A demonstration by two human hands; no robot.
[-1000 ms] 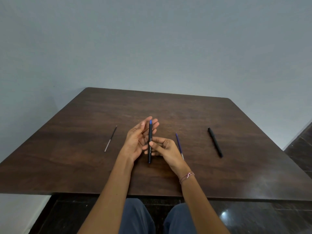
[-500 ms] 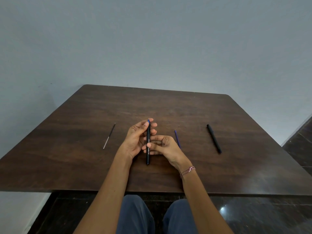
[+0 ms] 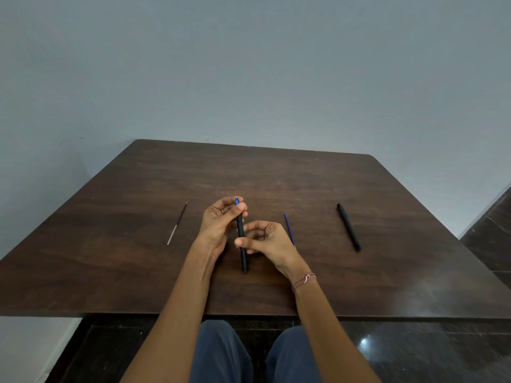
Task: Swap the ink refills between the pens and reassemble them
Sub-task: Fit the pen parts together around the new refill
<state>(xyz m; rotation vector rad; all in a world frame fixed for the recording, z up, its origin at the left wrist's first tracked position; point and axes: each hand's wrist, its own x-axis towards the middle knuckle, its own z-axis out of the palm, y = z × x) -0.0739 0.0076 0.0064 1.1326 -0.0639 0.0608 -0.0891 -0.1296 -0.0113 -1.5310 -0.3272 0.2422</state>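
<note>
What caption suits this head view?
Left hand and right hand grip a black pen; dark refill, blue refill and second pen lie on the table.

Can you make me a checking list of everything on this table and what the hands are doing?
Surface: dark wooden table, grain showing.
Job's things: blue-tipped black pen held up in both hands; black refill lying to the left; blue refill lying beside the right hand; second black pen lying to the right.
Clutter: nothing seen.
Hands: left hand pinches the pen near its tip; right hand grips its middle.
Cables: nothing seen.
Surroundings: grey wall; dark shiny floor.
</note>
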